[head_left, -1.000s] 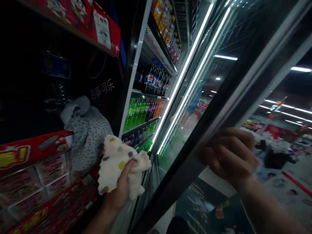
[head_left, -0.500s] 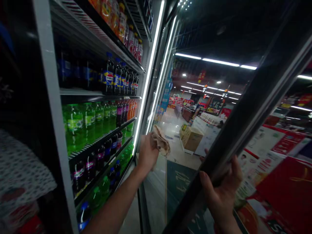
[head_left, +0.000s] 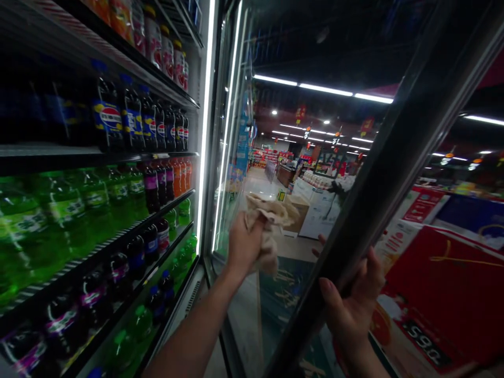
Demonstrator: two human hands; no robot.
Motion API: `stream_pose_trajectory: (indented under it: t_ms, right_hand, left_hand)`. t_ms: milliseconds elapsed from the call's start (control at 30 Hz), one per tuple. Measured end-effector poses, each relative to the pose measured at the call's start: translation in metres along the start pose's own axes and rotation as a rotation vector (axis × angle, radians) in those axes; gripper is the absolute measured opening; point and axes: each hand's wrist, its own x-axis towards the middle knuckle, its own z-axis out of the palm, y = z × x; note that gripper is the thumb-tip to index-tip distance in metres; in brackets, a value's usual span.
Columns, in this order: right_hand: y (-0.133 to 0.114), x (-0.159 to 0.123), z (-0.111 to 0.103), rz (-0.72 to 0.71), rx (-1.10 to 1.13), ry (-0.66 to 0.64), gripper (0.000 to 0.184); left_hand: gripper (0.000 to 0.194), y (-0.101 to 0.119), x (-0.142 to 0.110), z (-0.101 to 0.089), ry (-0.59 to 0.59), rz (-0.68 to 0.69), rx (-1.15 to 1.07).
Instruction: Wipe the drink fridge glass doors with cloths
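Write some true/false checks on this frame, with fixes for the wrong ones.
1. The left hand holds a cloth. True.
2. The right hand holds a bottle. False: the right hand grips the edge of the glass door.
3. The glass door stands open. True.
4. Orange bottles share a shelf with green bottles. True.
5. The light strip is off. False: the light strip is lit.
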Motion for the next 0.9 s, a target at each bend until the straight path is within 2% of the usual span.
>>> stream_pose_trajectory:
  t_ms: [133, 233, 400, 500, 567, 700, 800, 900]
  right_hand:
    - [0.004, -0.004, -0.003, 0.002, -0.032, 0.026, 0.091]
    - [0.009, -0.009, -0.006, 0.013, -0.063, 0.042, 0.092]
    - [0.005, -0.011, -0.002, -0.045, 0.0, 0.056, 0.093]
    - [-0.001, -0.01, -0.001, -0.065, 0.014, 0.05, 0.092]
    - [-0.004, -0.009, -0.001, -0.064, -0.011, 0.053, 0.093]
    - [-0.01, -0.007, 0.003, -0.072, -0.04, 0.087, 0.094]
    - [-0.01, -0.003, 0.007, -0.094, -0.009, 0.091, 0.092]
    - [-0.006, -0.001, 0.006, -0.104, 0.001, 0.068, 0.09]
  left_hand:
    - [0.01, 0.009, -0.04, 0.019, -0.161, 0.108, -0.051]
    - [0.005, 0.008, -0.058, 0.026, -0.223, 0.218, -0.126]
    - [0.043, -0.004, -0.068, 0.017, -0.378, 0.633, -0.222]
    - [0.058, -0.016, -0.069, 0.012, -0.469, 0.783, -0.113]
    - [0.06, -0.025, -0.066, 0.016, -0.461, 0.866, -0.015]
    - [0.049, -0.049, -0.039, 0.039, -0.297, 0.924, 0.139]
    - [0.033, -0.069, 0.01, 0.057, -0.182, 0.733, 0.069]
    - [0.036, -0.084, 0.084, 0.065, -0.054, 0.526, -0.006]
